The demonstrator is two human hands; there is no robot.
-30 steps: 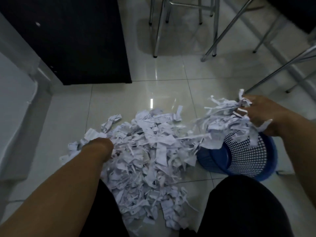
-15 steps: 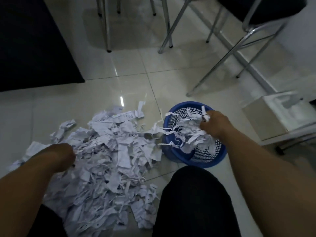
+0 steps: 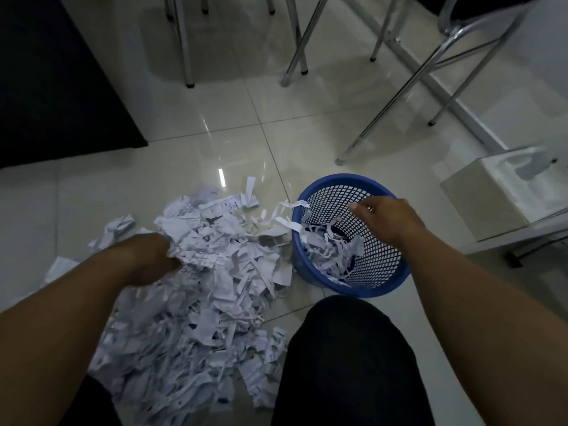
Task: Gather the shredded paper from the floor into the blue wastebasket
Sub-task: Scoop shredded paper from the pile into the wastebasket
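A big heap of white shredded paper (image 3: 209, 290) lies on the pale tiled floor between my knees and to the left. The blue mesh wastebasket (image 3: 384, 284) stands upright right of the heap, with shreds (image 3: 325, 250) lying inside it and a few strips draped over its left rim. My right hand (image 3: 387, 219) hovers over the basket's mouth, fingers loosely apart and holding nothing. My left hand (image 3: 153, 256) is buried in the left side of the heap, fingers closed around a bunch of shreds.
Chrome chair legs (image 3: 295, 47) stand on the tiles beyond the heap. A dark cabinet (image 3: 61, 81) fills the far left. A pale box (image 3: 491, 198) sits on a low shelf at the right. My dark-clothed knee (image 3: 347, 358) is just below the basket.
My right hand let its handful of shreds fall into the basket and now hangs open above it. My left hand has dug further into the heap and closed on paper.
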